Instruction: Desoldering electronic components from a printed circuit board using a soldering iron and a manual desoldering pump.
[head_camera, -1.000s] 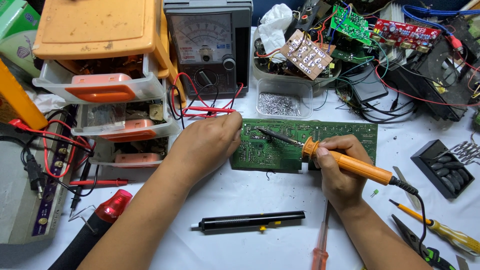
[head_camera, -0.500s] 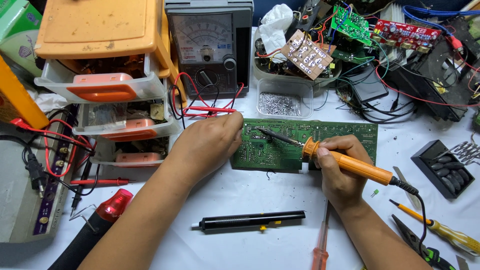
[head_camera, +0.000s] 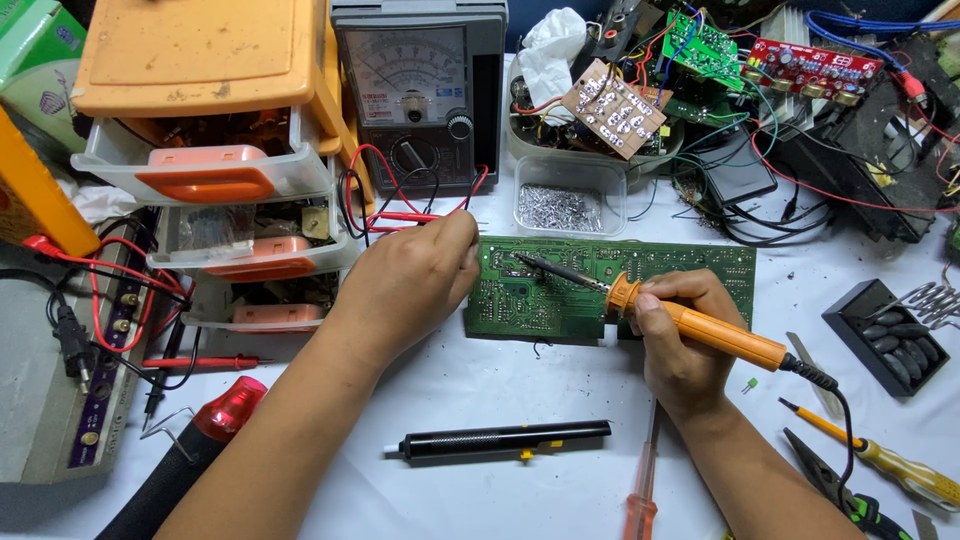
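A green circuit board (head_camera: 650, 270) lies flat on the white table in front of me. My right hand (head_camera: 680, 335) grips an orange-handled soldering iron (head_camera: 715, 332), and its dark tip rests on the left part of the board. My left hand (head_camera: 415, 280) lies at the board's left edge, fingers curled and pinched near the edge; what they pinch is hidden.
A black desoldering pump (head_camera: 500, 440) lies near the table's front. An analog multimeter (head_camera: 420, 95) with red leads stands behind, an orange drawer cabinet (head_camera: 210, 150) at left. A clear tub of small metal bits (head_camera: 568, 205), loose boards, screwdrivers (head_camera: 880, 460) and pliers crowd the right.
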